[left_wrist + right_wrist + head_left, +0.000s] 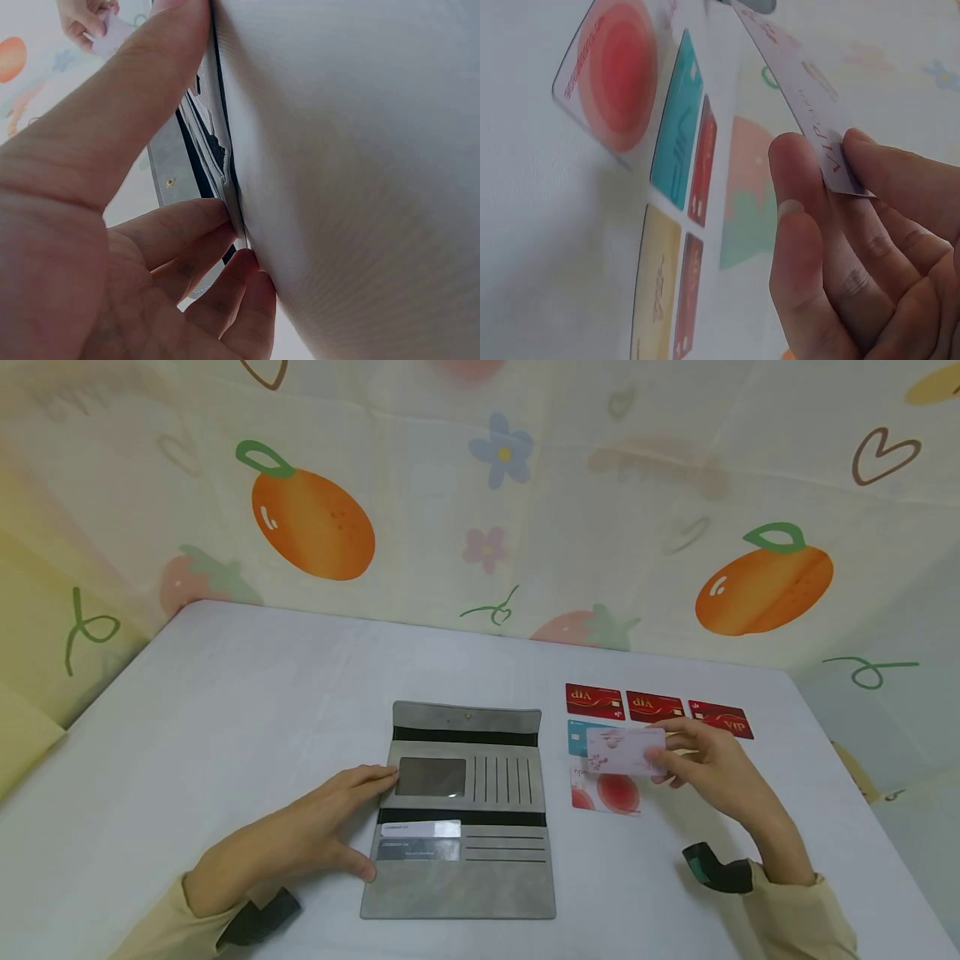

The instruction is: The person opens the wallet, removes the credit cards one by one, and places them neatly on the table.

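A grey long wallet lies unfolded before me, two cards sitting in its lower left slots. Along its left edge, my left hand rests with fingers and thumb spread apart, touching the edge. My right hand pinches a pale pink card between thumb and fingers, above the table. The lettering VIP shows on this card in the right wrist view. Beneath it are a teal card, partly covered, and a white card with red circles.
Three red VIP cards form a row behind the right hand. A beige card shows in the right wrist view, hidden by the hand in the head view. A white cloth covers the table; a fruit-patterned curtain hangs behind.
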Demonstrator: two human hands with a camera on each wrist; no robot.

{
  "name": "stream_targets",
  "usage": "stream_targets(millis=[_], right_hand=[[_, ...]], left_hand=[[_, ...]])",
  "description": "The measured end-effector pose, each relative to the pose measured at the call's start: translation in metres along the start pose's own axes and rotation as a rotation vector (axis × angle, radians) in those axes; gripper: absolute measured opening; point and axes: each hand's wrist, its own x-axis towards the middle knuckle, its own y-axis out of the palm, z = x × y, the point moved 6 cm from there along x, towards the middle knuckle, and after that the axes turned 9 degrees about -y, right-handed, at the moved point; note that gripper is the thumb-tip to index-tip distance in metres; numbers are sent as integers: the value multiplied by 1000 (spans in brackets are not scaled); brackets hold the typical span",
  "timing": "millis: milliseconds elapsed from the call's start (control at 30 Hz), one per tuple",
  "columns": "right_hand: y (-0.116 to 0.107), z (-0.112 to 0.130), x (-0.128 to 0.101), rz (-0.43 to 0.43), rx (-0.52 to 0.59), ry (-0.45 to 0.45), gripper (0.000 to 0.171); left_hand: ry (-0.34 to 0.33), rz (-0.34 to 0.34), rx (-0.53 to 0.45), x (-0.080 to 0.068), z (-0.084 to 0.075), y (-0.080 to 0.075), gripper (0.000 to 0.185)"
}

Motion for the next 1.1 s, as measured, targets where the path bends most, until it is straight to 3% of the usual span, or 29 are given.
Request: stream_targets(millis=[333, 667, 1100], right_hand=[[-16, -23, -4, -55, -25, 47, 50], [-26, -45, -6, -56, -76, 103, 55], [-44, -60, -14, -90, -154, 112, 55]], left_hand=[[-12, -2, -11, -1, 2, 0, 106], [-2, -9, -7, -1, 2, 1, 107], [-9, -1, -12, -2, 2, 0, 107]])
